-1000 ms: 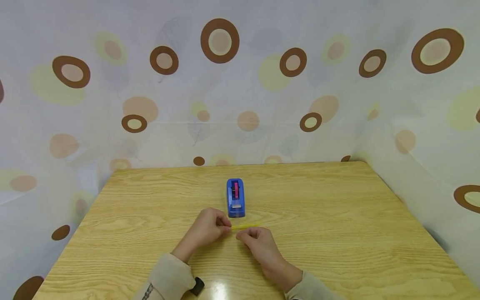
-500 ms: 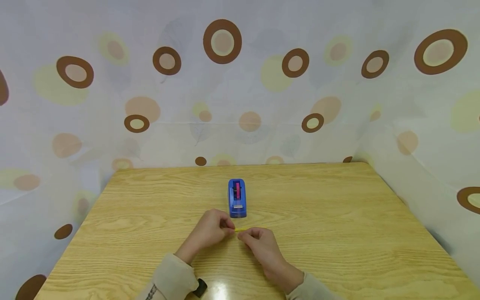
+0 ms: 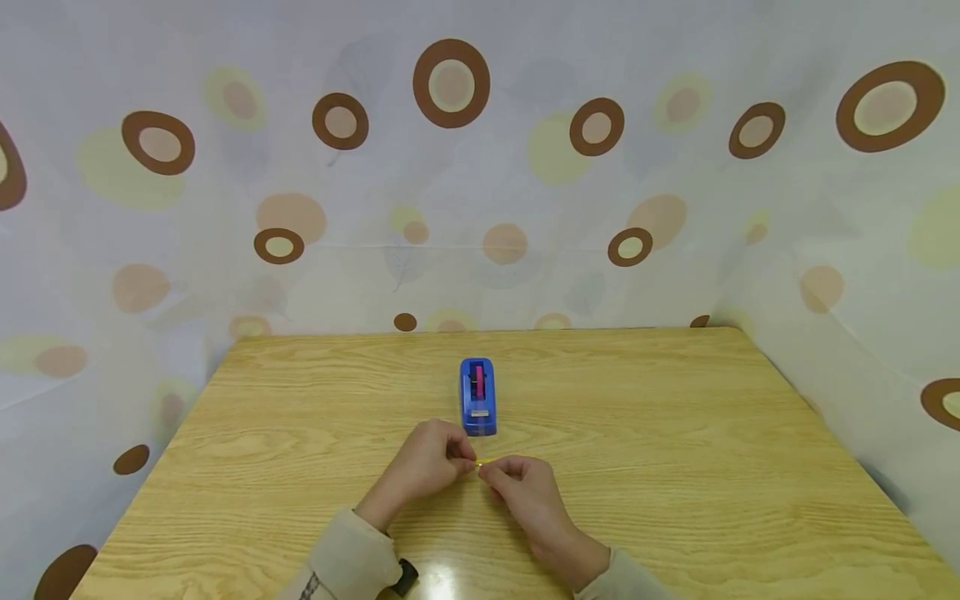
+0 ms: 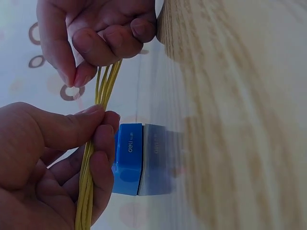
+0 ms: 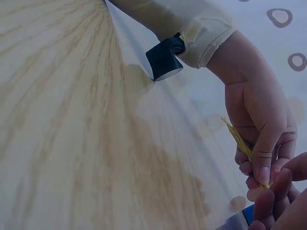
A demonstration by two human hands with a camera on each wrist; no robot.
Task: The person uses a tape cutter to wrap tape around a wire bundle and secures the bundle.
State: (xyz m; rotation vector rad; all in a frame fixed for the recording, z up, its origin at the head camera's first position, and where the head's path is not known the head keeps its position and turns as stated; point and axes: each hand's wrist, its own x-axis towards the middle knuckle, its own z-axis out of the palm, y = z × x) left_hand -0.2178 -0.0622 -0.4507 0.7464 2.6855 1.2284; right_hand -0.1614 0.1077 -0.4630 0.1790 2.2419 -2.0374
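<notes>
1. Right now both hands meet just above the surface, directly in front of the blue tape dispenser, which stands near them but apart.
2. Between them runs a thin bundle of yellow strands (straw or fine sticks, too slender to tell which).
3. Left hand: its grip is a pinch, thumb pressed against curled fingers around the bundle, with the strands passing on through the fist.
4. Right hand: also a pinch, fingertips closed on the bundle's other part, where the strands fan slightly.
5. Key relation: the bundle's long axis lies left to right, parallel to the near edge of the surface and crosswise to the dispenser's length; only a short span shows between the two grips, so the hands are almost touching.
6. Neither hand is clearly nearer the dispenser, though the left sits slightly closer to its front end.
7. Beige sleeves cover both wrists.
</notes>
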